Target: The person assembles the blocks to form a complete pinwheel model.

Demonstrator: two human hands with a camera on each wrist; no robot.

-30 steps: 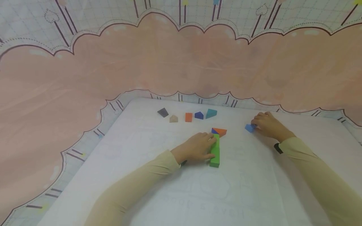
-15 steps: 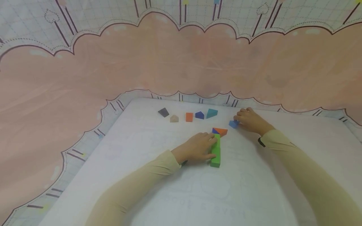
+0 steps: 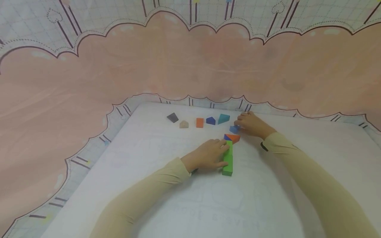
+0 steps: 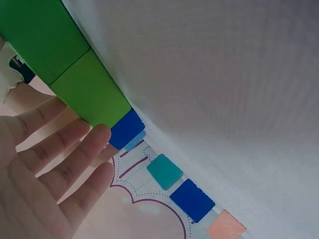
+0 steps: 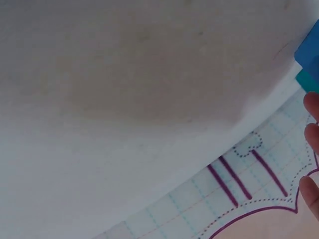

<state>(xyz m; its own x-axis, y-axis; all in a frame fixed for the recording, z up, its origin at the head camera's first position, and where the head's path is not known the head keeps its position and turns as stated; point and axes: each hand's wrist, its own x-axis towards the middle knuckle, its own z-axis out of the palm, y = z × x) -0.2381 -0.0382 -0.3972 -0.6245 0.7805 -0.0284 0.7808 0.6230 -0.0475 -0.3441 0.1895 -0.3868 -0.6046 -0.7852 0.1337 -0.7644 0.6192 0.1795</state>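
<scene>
My left hand (image 3: 203, 155) lies beside two green blocks (image 3: 227, 169) standing end to end, its fairly straight fingertips touching their side and top. Against their far end sit a blue triangular block (image 3: 227, 138) and an orange triangular block (image 3: 236, 138). In the left wrist view the blue face (image 4: 127, 129) meets the lighter green block (image 4: 92, 89). Just behind the orange piece, my right hand (image 3: 254, 125) pinches a light blue block (image 3: 233, 129). Only a few right fingertips (image 5: 313, 134) and part of that block (image 5: 310, 52) enter the right wrist view.
Along the back of the white tabletop (image 3: 166, 211) lie a dark grey block (image 3: 172, 117), a beige one (image 3: 184, 124), an orange one (image 3: 199, 123), a dark blue one (image 3: 210, 121) and a teal one (image 3: 224, 119). A patterned peach cloth (image 3: 190, 66) hangs behind.
My right hand has carried the light blue block leftward, from the right side of the table to close behind the orange triangle. The left hand stays put on the green blocks.
</scene>
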